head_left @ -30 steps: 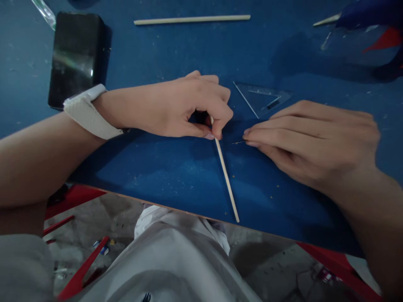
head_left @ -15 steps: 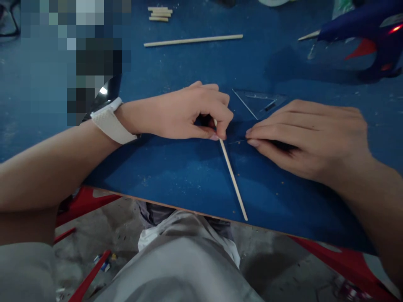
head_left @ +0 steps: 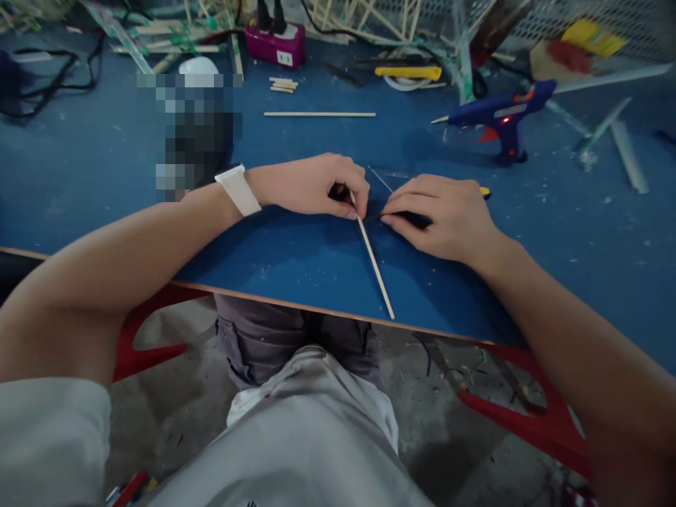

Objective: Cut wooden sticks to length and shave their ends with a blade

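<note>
Thumb and forefinger of my left hand [head_left: 330, 186] pinch a thin wooden stick [head_left: 376, 269] near its upper end. The stick slants down toward the table's front edge. Just to the right, my right hand [head_left: 443, 215] is closed in a pinch, its fingertips a little apart from the stick; a very fine strand seems to run from them, too faint to name. A clear set square [head_left: 393, 174] lies behind, partly covered by my right hand. Another wooden stick [head_left: 320, 114] lies flat farther back, with several short stick pieces [head_left: 284, 85] behind it.
On the blue table [head_left: 253, 257], a blue glue gun [head_left: 507, 116] with a lit red light lies at the back right. A purple power socket [head_left: 275, 46], a yellow cutter [head_left: 408, 72] and stick frames line the back. Clear glue sticks [head_left: 628, 156] lie at the right.
The view has tilted up and back, showing more of the table's far side. Both hands keep nearly the same pose, with my left hand still on the stick.
</note>
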`<state>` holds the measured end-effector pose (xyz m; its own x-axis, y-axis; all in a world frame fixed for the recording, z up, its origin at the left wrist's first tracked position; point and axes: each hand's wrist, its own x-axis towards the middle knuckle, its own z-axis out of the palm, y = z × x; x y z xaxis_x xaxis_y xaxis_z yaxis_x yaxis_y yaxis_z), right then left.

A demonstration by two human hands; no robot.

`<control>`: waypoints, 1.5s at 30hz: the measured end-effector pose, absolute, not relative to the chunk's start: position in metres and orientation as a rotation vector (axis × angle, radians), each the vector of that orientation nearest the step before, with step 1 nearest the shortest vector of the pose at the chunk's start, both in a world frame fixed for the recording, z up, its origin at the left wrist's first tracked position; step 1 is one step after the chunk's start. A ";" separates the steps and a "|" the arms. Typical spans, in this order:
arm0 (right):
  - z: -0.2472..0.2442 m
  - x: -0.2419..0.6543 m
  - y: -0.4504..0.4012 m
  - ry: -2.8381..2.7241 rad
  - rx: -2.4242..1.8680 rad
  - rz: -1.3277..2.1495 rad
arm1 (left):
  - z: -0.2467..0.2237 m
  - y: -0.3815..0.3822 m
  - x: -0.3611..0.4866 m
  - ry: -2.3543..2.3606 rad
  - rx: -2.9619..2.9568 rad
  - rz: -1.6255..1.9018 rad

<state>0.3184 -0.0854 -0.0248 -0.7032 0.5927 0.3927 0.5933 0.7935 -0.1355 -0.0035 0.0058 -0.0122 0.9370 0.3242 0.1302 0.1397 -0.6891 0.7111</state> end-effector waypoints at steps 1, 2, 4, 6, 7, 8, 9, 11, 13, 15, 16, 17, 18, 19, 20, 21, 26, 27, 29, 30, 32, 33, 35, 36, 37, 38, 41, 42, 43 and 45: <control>-0.026 0.318 -0.083 -2.559 -0.881 -0.004 | -0.013 0.006 -0.003 0.319 2.333 0.314; -0.026 0.318 -0.082 -2.557 -0.868 -0.001 | -0.013 0.007 -0.002 0.321 2.326 0.317; -0.027 0.318 -0.079 -2.553 -0.852 0.009 | -0.014 0.008 -0.001 0.326 2.317 0.311; -0.028 0.317 -0.078 -2.547 -0.841 0.009 | -0.015 0.009 -0.001 0.327 2.319 0.316; -0.028 0.316 -0.078 -2.544 -0.829 0.005 | -0.016 0.009 -0.001 0.324 2.320 0.317; -0.028 0.316 -0.078 -2.541 -0.816 0.002 | -0.016 0.009 -0.001 0.321 2.318 0.316; -0.028 0.315 -0.078 -2.537 -0.803 -0.001 | -0.016 0.009 -0.001 0.320 2.314 0.312; -0.029 0.314 -0.078 -2.532 -0.772 -0.009 | -0.017 0.008 -0.002 0.324 2.311 0.300; -0.030 0.312 -0.078 -2.524 -0.750 -0.020 | -0.017 0.007 -0.002 0.334 2.315 0.297; -0.030 0.311 -0.078 -2.519 -0.724 -0.016 | -0.018 0.006 -0.002 0.346 2.316 0.289; -0.030 0.311 -0.079 -2.518 -0.712 -0.008 | -0.019 0.005 -0.003 0.350 2.313 0.285; -0.029 0.311 -0.079 -2.518 -0.702 0.001 | -0.019 0.004 -0.003 0.353 2.308 0.279; -0.029 0.311 -0.080 -2.518 -0.696 0.010 | -0.019 0.003 -0.003 0.355 2.305 0.276; -0.027 0.312 -0.081 -2.518 -0.694 0.017 | -0.020 0.003 -0.003 0.354 2.303 0.275; -0.026 0.313 -0.082 -2.519 -0.697 0.024 | -0.020 0.002 -0.003 0.353 2.303 0.274; -0.024 0.314 -0.083 -2.519 -0.702 0.030 | -0.019 0.001 -0.003 0.352 2.301 0.272; -0.015 0.319 -0.089 -2.487 -0.723 0.070 | -0.016 -0.006 -0.004 0.358 2.298 0.259; -0.014 0.319 -0.090 -2.480 -0.716 0.073 | -0.015 -0.008 -0.004 0.361 2.300 0.260; -0.014 0.319 -0.090 -2.487 -0.693 0.070 | -0.013 -0.010 -0.005 0.379 2.310 0.253; -0.014 0.319 -0.090 -2.501 -0.680 0.066 | -0.013 -0.011 -0.005 0.391 2.318 0.245; -0.016 0.317 -0.090 -2.541 -0.664 0.057 | -0.012 -0.012 -0.006 0.411 2.330 0.222; -0.017 0.317 -0.090 -2.559 -0.662 0.055 | -0.012 -0.012 -0.007 0.415 2.332 0.212; -0.018 0.315 -0.091 -2.579 -0.662 0.041 | -0.011 -0.012 -0.007 0.413 2.329 0.203; -0.017 0.315 -0.091 -2.581 -0.666 0.029 | -0.010 -0.011 -0.008 0.410 2.324 0.202; -0.017 0.315 -0.092 -2.578 -0.667 0.012 | -0.010 -0.011 -0.008 0.409 2.317 0.206; -0.017 0.315 -0.092 -2.573 -0.667 -0.007 | -0.009 -0.011 -0.008 0.409 2.310 0.215; -0.015 0.315 -0.094 -2.573 -0.689 -0.022 | -0.006 -0.011 -0.008 0.402 2.290 0.251; -0.014 0.316 -0.094 -2.578 -0.705 -0.008 | -0.005 -0.012 -0.008 0.392 2.288 0.258; -0.014 0.316 -0.094 -2.581 -0.721 0.009 | -0.004 -0.012 -0.008 0.384 2.287 0.262; -0.013 0.318 -0.096 -2.583 -0.748 0.031 | -0.003 -0.012 -0.008 0.385 2.290 0.254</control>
<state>0.3176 -0.0956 -0.0131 -0.7527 0.5124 0.4134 0.5023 0.8529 -0.1427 -0.0080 -0.0116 -0.0028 0.9340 0.3519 0.0614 0.1953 -0.6469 0.7371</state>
